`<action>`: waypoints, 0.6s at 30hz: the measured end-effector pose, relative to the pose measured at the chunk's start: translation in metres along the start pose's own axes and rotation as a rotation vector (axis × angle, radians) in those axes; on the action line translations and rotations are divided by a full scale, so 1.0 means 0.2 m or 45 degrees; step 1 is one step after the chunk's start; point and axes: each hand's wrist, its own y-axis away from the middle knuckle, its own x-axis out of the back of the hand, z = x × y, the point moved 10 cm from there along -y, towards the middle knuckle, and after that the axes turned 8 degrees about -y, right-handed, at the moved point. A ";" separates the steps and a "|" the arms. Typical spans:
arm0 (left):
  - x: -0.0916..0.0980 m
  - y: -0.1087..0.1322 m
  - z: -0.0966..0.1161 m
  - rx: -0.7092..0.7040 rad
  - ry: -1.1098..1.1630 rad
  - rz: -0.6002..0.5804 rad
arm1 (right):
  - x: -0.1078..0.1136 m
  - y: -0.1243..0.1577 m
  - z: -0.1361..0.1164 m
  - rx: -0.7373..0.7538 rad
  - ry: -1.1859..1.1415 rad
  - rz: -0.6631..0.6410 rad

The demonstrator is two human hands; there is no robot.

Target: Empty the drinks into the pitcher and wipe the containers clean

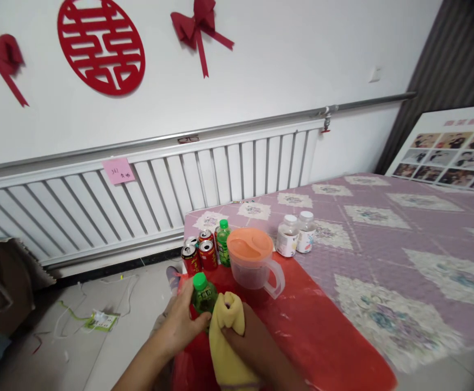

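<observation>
My left hand [183, 317] is wrapped round a green plastic bottle [204, 296] with a green cap, upright over the near left part of the red table cover [294, 326]. Against the bottle's right side, my right hand [243, 334] grips a yellow cloth [228, 353], bunched at the top and hanging down toward me. Just beyond both hands stands a clear plastic pitcher [249, 271] with an orange lid. A second green bottle [223, 244] is at the pitcher's left. Several red drink cans [207, 255] are grouped beside that bottle.
Two clear jars with white lids [288, 236] stand right of the pitcher. A purple patterned cloth [367, 250] covers the surface at right. Behind runs a white radiator [216, 176]. Cords and a green-and-white packet [101, 321] lie on the floor at left.
</observation>
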 end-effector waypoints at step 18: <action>0.04 -0.02 -0.10 0.145 0.143 0.250 | 0.04 -0.04 -0.08 0.118 -0.018 0.083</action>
